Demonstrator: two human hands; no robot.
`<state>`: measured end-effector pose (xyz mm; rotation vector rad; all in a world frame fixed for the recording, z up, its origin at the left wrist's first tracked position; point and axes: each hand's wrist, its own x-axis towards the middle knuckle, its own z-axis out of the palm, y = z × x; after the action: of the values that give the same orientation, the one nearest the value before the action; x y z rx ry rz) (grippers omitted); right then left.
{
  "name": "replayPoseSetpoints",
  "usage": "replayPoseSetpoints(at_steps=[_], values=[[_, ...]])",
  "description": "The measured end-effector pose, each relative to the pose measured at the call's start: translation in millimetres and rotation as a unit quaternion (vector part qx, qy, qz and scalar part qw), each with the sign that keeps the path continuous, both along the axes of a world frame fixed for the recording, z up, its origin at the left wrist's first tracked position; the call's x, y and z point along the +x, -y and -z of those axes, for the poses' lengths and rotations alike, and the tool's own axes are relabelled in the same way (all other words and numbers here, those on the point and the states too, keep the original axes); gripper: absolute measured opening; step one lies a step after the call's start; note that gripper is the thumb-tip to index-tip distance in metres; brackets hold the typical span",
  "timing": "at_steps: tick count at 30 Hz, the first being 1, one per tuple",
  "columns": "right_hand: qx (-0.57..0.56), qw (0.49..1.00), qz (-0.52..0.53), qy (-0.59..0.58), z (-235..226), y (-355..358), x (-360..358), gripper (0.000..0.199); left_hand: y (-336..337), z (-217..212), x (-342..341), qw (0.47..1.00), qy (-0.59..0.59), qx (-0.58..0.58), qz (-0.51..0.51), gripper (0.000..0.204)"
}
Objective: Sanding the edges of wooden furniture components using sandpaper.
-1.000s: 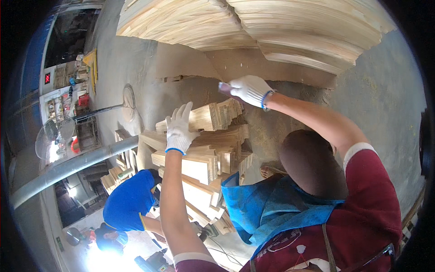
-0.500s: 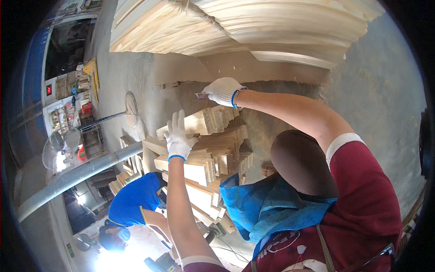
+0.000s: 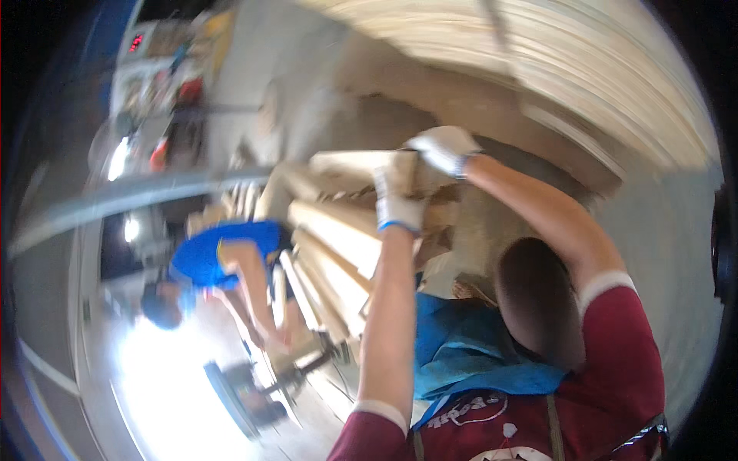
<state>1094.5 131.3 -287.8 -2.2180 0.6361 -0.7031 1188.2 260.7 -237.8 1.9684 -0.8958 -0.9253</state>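
Observation:
My right hand [image 3: 446, 148], in a white knitted glove, is closed at the far end of the pile of pale wooden pieces [image 3: 338, 230]. A small thin dark piece seems to be at its fingertips, but blur hides its shape. Just to its left, my left hand [image 3: 398, 206], gloved the same way, is at the top wooden piece [image 3: 350, 161]. Motion smears its fingers, so I cannot tell whether they grip the wood. Both forearms are bare, and a blue cloth [image 3: 477, 346] covers my lap.
A large stack of pale boards [image 3: 600, 69] stands at the far right. To the left, a co-worker in a blue shirt [image 3: 231, 250] bends beside the wood pile, with a machine [image 3: 250, 396] nearby. A grey pipe [image 3: 131, 200] crosses the left side.
The view has swung, shifting the scene. My hands have come closer together over the wood pile; my left hand's spread fingers are now at the top piece. The co-worker's arm reaches lower.

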Motion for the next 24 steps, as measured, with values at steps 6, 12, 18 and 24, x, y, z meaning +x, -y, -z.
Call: replayPoseSetpoints(at_steps=[6, 12, 18, 24], values=[[0.118, 0.991, -0.054, -0.035, 11.5, 15.6, -44.0, 0.036, 26.1, 14.5, -48.2, 0.834, -0.414, -0.084, -0.355, 0.068], [0.162, 0.984, -0.022, -0.068, 93.8, 38.1, -13.5, 0.04, 27.9, 67.8, -19.3, 0.836, -0.382, -0.101, -0.381, 0.077], [0.209, 0.975, 0.037, -0.073, 155.5, 116.0, -48.9, 0.044, 53.6, 67.2, -57.6, 0.855, -0.301, -0.146, -0.395, 0.093], [0.352, 0.933, -0.072, -0.002, 175.8, 80.4, -4.2, 0.044, 25.0, 70.4, -37.7, 0.852, -0.29, -0.187, -0.394, 0.093]])
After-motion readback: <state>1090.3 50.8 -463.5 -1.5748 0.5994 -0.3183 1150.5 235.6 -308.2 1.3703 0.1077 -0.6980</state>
